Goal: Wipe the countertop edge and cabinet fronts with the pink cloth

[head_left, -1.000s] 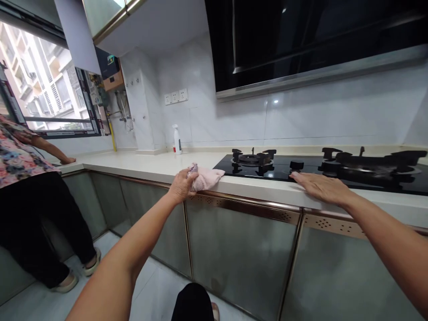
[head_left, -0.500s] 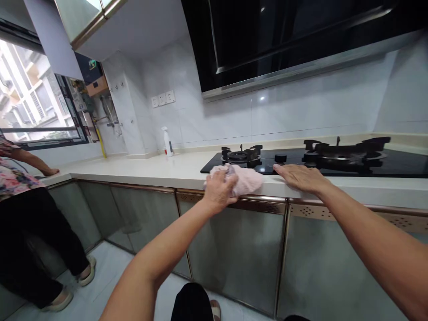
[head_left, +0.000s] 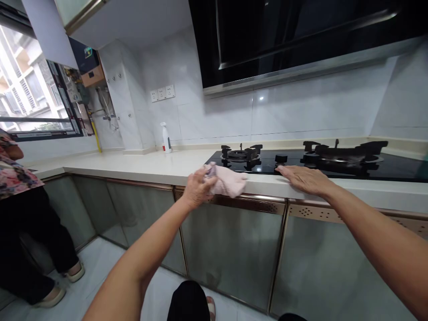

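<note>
My left hand (head_left: 198, 186) grips a pale pink cloth (head_left: 230, 180), which lies against the front edge of the white countertop (head_left: 160, 166). The cloth's loose end spreads to the right, just below the near left corner of the black gas hob (head_left: 267, 162). Flat on the counter edge rests my right hand (head_left: 306, 179), fingers stretched out and holding nothing. Its fingertips lie at the hob's front edge, close to a black control knob (head_left: 281, 158).
Two burners with black pan supports, left (head_left: 240, 154) and right (head_left: 344, 151), top the hob. A white spray bottle (head_left: 166, 138) stands by the wall. Overhead hangs a black range hood (head_left: 294, 40). Another person (head_left: 30, 209) stands at far left. Greenish cabinet doors (head_left: 234, 249) line the front.
My left hand has slid left along the counter edge with the cloth. The right hand stays in about the same place. The other person's hand has left the counter.
</note>
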{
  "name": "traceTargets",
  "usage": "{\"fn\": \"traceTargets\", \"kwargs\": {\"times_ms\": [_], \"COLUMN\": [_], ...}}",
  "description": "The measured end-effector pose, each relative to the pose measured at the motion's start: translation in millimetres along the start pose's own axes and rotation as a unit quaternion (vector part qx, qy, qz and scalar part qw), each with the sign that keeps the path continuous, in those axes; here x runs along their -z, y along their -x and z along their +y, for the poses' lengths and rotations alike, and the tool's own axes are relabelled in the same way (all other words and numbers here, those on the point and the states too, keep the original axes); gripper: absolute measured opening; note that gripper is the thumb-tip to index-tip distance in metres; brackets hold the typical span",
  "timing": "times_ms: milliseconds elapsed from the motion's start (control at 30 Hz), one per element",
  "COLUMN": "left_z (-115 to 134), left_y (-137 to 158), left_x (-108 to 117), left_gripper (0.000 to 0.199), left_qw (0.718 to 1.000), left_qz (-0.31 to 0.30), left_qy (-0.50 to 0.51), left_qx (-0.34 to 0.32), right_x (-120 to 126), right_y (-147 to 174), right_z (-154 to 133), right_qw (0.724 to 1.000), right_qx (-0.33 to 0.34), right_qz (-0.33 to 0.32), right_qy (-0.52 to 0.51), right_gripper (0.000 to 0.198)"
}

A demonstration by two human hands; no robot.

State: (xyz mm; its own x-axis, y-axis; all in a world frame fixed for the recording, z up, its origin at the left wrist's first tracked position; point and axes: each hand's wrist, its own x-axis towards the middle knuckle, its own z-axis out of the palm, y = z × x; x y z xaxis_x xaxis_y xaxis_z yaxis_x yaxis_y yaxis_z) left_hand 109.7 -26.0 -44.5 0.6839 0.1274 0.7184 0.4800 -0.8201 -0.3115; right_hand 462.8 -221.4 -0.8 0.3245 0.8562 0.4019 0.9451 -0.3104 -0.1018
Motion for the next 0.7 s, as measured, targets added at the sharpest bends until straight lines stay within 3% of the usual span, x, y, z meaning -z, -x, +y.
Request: {"fn": "traceTargets", "kwargs": {"times_ms": [100,200,367,533,700], "left_z": [-56,-95,-116,-78,11], "left_y": [33,53,61,46,-11], "left_x": [16,32,42,44,37], "left_gripper": [0.077,0.079,0.080,0.075,0.071], "left_qw": [0.995,0.985,0.974,0.972,0.989], "left_qz": [-0.035,-0.052,-0.049,-0.041,-0.055], "left_qy": [-0.037,-0.063,-0.084,-0.107,-0.075], "left_qx": [0.091,0.150,0.204,0.207,0.112], "right_x": [0,3,9,9,7], "right_y": [1,3,6,2,-1], "right_z": [-4,-9,-15,-18,-15], "right_qw": [0.999,0.999,0.999,0.998,0.997], "right_qx": [-0.019,-0.033,-0.026,-0.028,-0.035], "right_qz": [-0.028,-0.025,-0.007,0.010,0.008], "right_qy": [-0.020,-0.020,-0.033,-0.056,-0.063], "right_gripper": [0.074,0.077,0.076,0.075,0.077]}}
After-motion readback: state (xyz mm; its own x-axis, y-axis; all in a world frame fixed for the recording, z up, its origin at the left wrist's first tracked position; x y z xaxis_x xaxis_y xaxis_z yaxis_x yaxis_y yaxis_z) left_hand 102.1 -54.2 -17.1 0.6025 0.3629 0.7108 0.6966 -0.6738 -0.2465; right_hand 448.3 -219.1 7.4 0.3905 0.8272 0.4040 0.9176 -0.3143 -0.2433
